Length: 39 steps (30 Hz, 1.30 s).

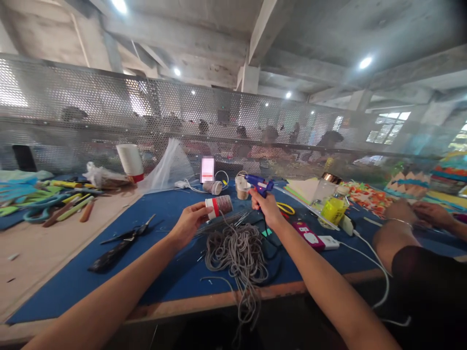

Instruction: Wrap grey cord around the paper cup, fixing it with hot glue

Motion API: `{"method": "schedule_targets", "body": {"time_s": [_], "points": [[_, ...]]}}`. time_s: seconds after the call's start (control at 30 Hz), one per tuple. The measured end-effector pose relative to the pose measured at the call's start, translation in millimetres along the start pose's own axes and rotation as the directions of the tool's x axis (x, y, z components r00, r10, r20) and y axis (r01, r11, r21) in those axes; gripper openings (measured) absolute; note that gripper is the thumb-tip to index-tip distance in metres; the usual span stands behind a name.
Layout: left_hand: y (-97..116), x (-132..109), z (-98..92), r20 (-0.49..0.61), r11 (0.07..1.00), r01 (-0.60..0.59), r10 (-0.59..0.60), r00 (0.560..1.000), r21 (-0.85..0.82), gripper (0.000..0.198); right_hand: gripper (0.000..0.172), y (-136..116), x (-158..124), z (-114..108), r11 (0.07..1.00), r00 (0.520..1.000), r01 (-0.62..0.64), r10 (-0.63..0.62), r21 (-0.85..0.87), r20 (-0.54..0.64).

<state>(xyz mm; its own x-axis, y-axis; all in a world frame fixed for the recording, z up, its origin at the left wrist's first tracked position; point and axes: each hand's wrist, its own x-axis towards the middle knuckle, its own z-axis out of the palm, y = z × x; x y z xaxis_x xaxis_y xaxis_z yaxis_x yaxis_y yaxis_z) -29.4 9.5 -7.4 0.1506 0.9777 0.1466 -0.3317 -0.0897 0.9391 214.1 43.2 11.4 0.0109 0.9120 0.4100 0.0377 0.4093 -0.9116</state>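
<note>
My left hand (189, 221) is closed around a paper cup (219, 206) held sideways, its body wrapped in grey cord with a red band near the rim. My right hand (265, 204) grips a blue glue gun (259, 184), nozzle pointing left, a little to the right of the cup. A loose pile of grey cord (237, 253) lies on the blue mat (153, 214) just below both hands, with a strand running up toward the cup.
Black scissors (126, 240) lie left of my hands. A stack of paper cups (130, 161) and other wrapped cups (242, 188) stand farther back. A power strip (310, 238), yellow bottle (332, 209) and another person's arms (412, 218) are on the right. A perforated metal screen (109, 112) bounds the table's far side.
</note>
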Motion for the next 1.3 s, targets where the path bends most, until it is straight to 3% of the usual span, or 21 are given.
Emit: {"method": "schedule_targets", "body": {"time_s": [0.1, 0.2, 0.47, 0.7, 0.97, 1.3], "points": [[-1, 3, -1.8, 0.003, 1.000, 0.001, -0.001, 1.000, -0.027, 0.027, 0.038, -6, -19, 17, 0.997, 0.984, 0.073, -0.075, 0.018, 0.162], [-3, 6, -3.6, 0.009, 0.999, -0.005, 0.006, 1.000, -0.049, 0.031, 0.038, -8, -32, 24, 0.991, 0.975, 0.081, -0.057, -0.105, 0.216], [3, 6, -4.0, -0.035, 0.997, -0.049, 0.047, 0.998, -0.056, 0.030, 0.034, -9, -42, 24, 0.894, 0.940, 0.317, -0.252, -0.315, 0.232], [7, 6, -4.0, -0.071, 0.993, -0.114, 0.114, 0.991, -0.003, 0.031, 0.033, -9, -47, 27, 0.830, 0.914, 0.391, -0.297, -0.397, 0.277], [2, 5, -8.7, -0.001, 0.979, -0.182, 0.183, 0.983, 0.093, 0.032, 0.033, -8, -47, 25, 0.769, 0.879, 0.466, -0.347, -0.437, 0.325], [2, 5, -8.1, 0.034, 0.960, -0.230, 0.227, 0.973, 0.158, 0.029, 0.033, -5, -46, 26, 0.756, 0.880, 0.468, -0.352, -0.458, 0.318]]}}
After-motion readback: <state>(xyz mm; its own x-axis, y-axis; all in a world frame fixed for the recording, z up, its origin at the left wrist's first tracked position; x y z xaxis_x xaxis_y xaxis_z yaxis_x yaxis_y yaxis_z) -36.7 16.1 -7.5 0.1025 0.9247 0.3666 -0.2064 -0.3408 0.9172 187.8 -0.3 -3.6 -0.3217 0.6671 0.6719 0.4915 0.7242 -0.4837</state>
